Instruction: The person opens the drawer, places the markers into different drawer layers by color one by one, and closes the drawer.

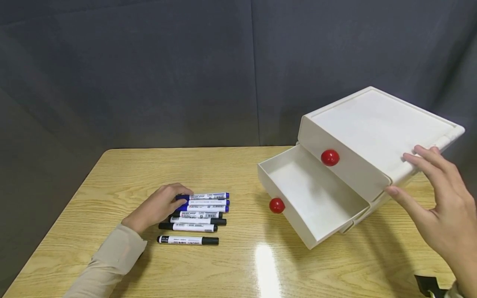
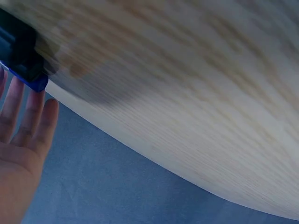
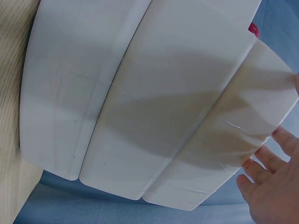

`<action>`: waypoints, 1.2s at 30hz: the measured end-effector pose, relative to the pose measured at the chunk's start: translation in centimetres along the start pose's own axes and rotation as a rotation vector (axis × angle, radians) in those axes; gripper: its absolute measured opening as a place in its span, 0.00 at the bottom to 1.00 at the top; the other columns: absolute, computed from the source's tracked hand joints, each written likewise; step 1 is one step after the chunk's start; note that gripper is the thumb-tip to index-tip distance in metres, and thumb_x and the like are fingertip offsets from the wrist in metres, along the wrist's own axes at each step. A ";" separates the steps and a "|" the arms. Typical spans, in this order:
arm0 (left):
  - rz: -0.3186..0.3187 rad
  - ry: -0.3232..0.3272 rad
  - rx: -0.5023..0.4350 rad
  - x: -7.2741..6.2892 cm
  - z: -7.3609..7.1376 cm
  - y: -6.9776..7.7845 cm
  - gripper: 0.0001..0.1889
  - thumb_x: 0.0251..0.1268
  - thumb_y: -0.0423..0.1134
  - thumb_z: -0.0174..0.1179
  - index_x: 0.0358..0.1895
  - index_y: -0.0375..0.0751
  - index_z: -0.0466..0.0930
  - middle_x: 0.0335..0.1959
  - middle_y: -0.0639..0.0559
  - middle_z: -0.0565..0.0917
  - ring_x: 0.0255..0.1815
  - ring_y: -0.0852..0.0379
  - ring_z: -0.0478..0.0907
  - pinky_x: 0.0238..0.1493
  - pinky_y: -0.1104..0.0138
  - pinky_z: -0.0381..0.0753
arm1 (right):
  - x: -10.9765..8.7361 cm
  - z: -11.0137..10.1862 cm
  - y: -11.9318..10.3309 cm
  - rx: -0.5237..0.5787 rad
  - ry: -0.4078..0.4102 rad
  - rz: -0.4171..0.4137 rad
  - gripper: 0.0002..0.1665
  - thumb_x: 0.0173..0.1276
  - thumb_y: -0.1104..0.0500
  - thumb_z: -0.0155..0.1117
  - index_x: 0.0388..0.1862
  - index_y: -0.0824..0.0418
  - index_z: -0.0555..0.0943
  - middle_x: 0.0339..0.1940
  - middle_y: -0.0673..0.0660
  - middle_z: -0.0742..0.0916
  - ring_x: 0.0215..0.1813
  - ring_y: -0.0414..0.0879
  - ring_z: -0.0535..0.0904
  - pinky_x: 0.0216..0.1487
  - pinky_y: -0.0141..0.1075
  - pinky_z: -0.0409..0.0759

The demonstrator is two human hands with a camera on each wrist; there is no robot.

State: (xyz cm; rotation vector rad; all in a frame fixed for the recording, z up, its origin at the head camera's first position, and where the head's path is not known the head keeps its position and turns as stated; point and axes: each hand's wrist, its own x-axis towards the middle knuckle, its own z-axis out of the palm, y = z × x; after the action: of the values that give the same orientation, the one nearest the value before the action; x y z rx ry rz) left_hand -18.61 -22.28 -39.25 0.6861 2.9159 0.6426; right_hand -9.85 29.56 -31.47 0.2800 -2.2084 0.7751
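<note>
In the head view my left hand (image 1: 164, 203) is over the left ends of the blue-capped markers, its thumb and fingers pinching the farthest blue marker (image 1: 208, 196). The left wrist view shows fingertips against a blue cap (image 2: 35, 84). Two more blue markers (image 1: 208, 208) lie close beside it, followed by several black-capped markers (image 1: 191, 227), all roughly parallel. My right hand (image 1: 443, 198) rests spread fingers on the right edge of a white drawer unit (image 1: 384, 128), thumb by its front corner. The lower drawer (image 1: 313, 194) is pulled out; the upper one is closed.
Red round knobs stick out from the upper drawer front (image 1: 330, 157) and lower drawer front (image 1: 277, 205). A black object (image 1: 428, 284) sits at the lower right of the wooden table (image 1: 238, 265). Behind the table hangs a dark grey curtain (image 1: 186, 74).
</note>
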 end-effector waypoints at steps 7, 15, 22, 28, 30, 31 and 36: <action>0.007 -0.003 0.010 0.2 0.1 -0.3 0.14 0.69 0.28 0.59 0.55 0.36 0.83 0.55 0.42 0.85 0.58 0.43 0.81 0.59 0.51 0.82 | 0.0 0.0 0.0 -0.003 0.002 0.002 0.47 0.58 0.28 0.63 0.62 0.63 0.79 0.72 0.42 0.73 0.79 0.40 0.59 0.76 0.21 0.53; -0.006 -0.003 0.012 0.5 0.3 -0.5 0.13 0.70 0.28 0.58 0.55 0.36 0.83 0.53 0.43 0.85 0.56 0.44 0.82 0.57 0.51 0.83 | -0.1 0.0 -0.1 -0.004 -0.001 0.010 0.47 0.58 0.29 0.64 0.62 0.63 0.79 0.72 0.38 0.72 0.79 0.39 0.59 0.76 0.21 0.53; -0.022 0.021 0.056 1.1 0.5 -0.7 0.10 0.68 0.29 0.60 0.49 0.36 0.86 0.49 0.43 0.86 0.54 0.44 0.83 0.58 0.50 0.82 | 0.0 0.0 0.0 -0.005 0.008 -0.005 0.50 0.57 0.25 0.61 0.62 0.64 0.79 0.72 0.40 0.73 0.79 0.39 0.59 0.76 0.20 0.53; -0.024 0.000 0.077 1.4 0.6 -0.7 0.10 0.70 0.29 0.59 0.50 0.35 0.85 0.49 0.43 0.86 0.54 0.43 0.82 0.58 0.50 0.82 | 0.0 0.0 -0.1 -0.005 0.016 -0.017 0.52 0.56 0.24 0.59 0.62 0.65 0.79 0.72 0.45 0.74 0.79 0.38 0.60 0.77 0.21 0.53; -0.024 0.000 0.075 1.4 0.6 -0.6 0.10 0.70 0.29 0.59 0.50 0.35 0.85 0.48 0.43 0.86 0.53 0.44 0.82 0.57 0.51 0.82 | 0.0 0.1 -0.1 -0.003 0.022 -0.025 0.53 0.56 0.23 0.58 0.61 0.66 0.79 0.72 0.48 0.75 0.79 0.38 0.60 0.77 0.22 0.53; -0.023 0.003 0.076 1.4 0.6 -0.6 0.10 0.69 0.28 0.59 0.50 0.35 0.85 0.48 0.43 0.86 0.53 0.44 0.82 0.56 0.51 0.83 | 0.0 0.1 -0.2 -0.002 0.023 -0.026 0.53 0.56 0.23 0.58 0.61 0.66 0.79 0.72 0.48 0.75 0.79 0.38 0.60 0.77 0.22 0.53; -0.022 0.021 0.064 1.4 0.7 -0.5 0.10 0.69 0.27 0.59 0.49 0.35 0.85 0.48 0.42 0.86 0.52 0.45 0.83 0.55 0.52 0.84 | 0.0 0.1 -0.1 0.004 0.024 -0.027 0.52 0.57 0.24 0.58 0.61 0.67 0.79 0.71 0.45 0.74 0.78 0.38 0.60 0.77 0.22 0.53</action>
State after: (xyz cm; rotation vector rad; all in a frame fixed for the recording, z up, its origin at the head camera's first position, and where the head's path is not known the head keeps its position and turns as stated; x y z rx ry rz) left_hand -19.95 -21.84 -40.05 0.6569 2.9704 0.5594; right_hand -9.87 29.39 -31.42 0.3001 -2.1766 0.7643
